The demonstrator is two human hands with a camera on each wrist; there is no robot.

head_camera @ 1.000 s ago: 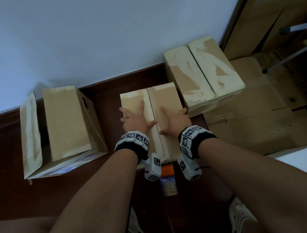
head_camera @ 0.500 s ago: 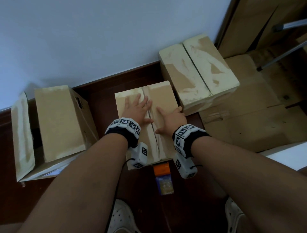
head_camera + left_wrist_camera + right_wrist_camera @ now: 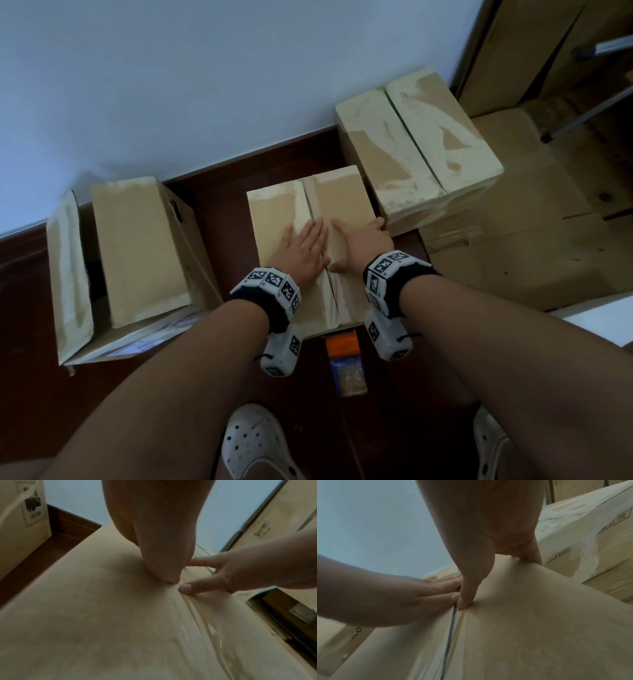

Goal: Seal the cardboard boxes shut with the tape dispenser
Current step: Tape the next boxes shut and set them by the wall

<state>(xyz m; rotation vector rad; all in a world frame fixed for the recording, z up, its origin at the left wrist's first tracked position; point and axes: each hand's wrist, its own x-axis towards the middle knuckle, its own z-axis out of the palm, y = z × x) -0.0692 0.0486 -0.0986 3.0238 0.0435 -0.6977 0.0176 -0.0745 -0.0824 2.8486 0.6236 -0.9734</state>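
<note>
While both palms lie flat with fingers straight, the left hand (image 3: pixel 301 251) and right hand (image 3: pixel 363 245) press the two top flaps of the middle cardboard box (image 3: pixel 274 219) together at its centre seam, gripping nothing. At six o'clock from that box, the orange tape dispenser (image 3: pixel 344 359) lies on the dark floor (image 3: pixel 24 291); an open box (image 3: pixel 137 246) sits at nine o'clock.

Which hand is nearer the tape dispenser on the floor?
Right, narrowly. The right hand presses the box flap just above the tape dispenser; the left hand presses the flap further left.
</note>
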